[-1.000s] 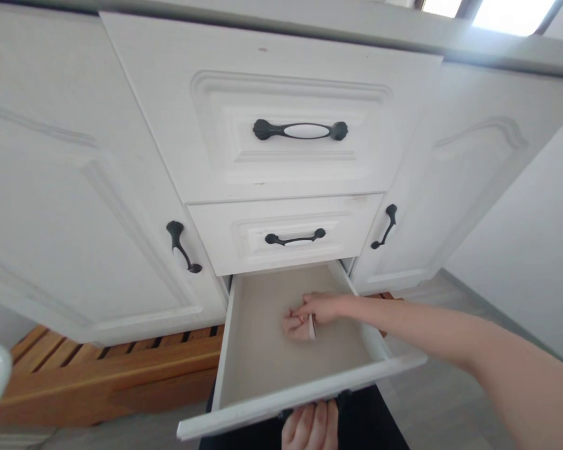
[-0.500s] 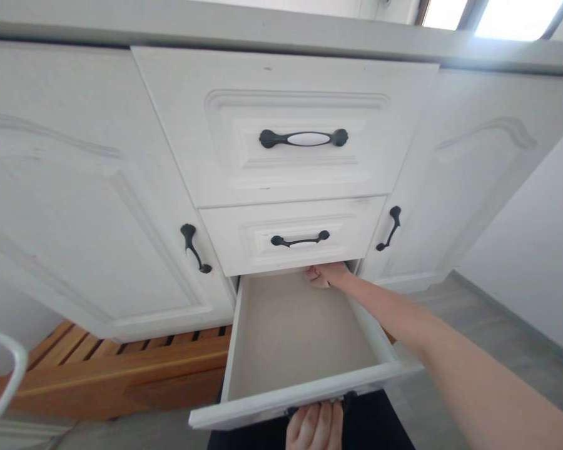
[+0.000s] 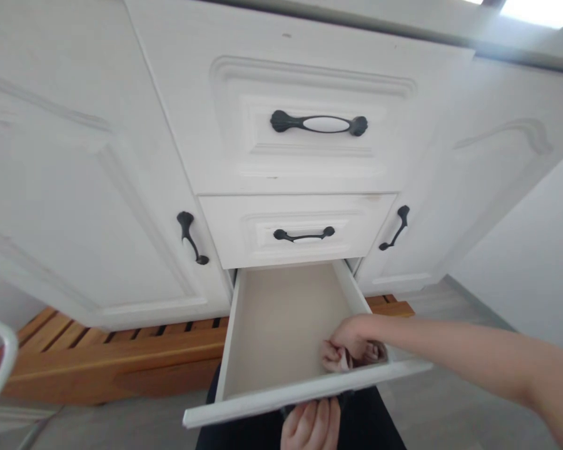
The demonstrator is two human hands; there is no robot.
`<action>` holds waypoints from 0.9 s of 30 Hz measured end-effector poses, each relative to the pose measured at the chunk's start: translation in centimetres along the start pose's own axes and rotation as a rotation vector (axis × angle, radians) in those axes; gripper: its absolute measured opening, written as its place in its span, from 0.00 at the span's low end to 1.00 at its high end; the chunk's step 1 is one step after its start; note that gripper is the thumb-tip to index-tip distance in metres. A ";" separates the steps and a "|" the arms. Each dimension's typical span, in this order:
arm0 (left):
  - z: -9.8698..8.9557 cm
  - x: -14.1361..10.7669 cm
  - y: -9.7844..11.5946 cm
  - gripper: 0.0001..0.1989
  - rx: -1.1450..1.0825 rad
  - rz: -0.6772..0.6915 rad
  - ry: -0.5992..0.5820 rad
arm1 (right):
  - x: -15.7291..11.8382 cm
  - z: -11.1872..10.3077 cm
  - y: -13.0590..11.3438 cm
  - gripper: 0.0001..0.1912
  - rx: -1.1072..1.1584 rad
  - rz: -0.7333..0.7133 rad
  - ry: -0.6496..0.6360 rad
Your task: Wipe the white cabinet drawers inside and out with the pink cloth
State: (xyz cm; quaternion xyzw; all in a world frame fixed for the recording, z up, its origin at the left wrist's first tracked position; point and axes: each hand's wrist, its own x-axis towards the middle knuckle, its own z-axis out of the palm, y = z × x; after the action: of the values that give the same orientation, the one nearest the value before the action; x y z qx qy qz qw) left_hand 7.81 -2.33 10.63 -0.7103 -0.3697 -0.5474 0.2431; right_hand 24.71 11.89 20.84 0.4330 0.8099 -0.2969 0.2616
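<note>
The bottom drawer (image 3: 281,319) of a white cabinet stands pulled out toward the viewer, its pale floor bare apart from what the right hand (image 3: 351,340) works on. That hand reaches in from the right, over the drawer's right wall, and is bunched around a small pink cloth (image 3: 340,359) at the near right corner, fingers curled and pinching the fabric against the drawer floor just behind the front panel. The left hand (image 3: 312,425) is below the drawer's front edge, fingers pressed together and curled up under the panel where a dark handle is mostly hidden; whether it grips that handle cannot be told. Above the open drawer sits a shallow closed drawer (image 3: 298,228) with a thin black handle, and over that a taller closed drawer (image 3: 304,119) with a black and white handle. Cabinet doors (image 3: 89,187) flank the drawers on the left and right, each with a black handle. A wooden slatted rack (image 3: 107,359) lies on the floor under the left door. A curved white bar (image 3: 0,362) crosses the near left edge.
</note>
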 end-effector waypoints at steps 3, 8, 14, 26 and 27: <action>-0.1 0.0 -0.1 0.16 0.001 0.011 -0.004 | -1.1 -0.1 -0.2 0.12 0.023 -0.065 -0.164; -0.1 -0.1 -0.5 0.08 0.037 0.055 -0.020 | 0.4 -1.8 -3.6 0.06 0.255 -0.197 0.076; 0.0 0.1 -1.0 0.13 0.022 0.102 0.017 | 7.2 -2.9 -12.2 0.09 0.520 -0.491 0.277; -0.6 0.4 -0.7 0.18 -0.004 0.084 -0.055 | 4.3 -0.8 -3.8 0.09 0.463 -0.248 -0.039; -0.6 0.4 -0.7 0.18 -0.012 0.089 -0.057 | 2.9 -0.6 -2.2 0.09 0.440 -0.169 -0.006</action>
State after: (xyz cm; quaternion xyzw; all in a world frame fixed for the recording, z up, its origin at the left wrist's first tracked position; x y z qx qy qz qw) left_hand 6.93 -2.23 11.15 -0.7429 -0.3411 -0.5178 0.2522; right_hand 21.28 12.91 19.84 0.4095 0.7582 -0.4884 0.1378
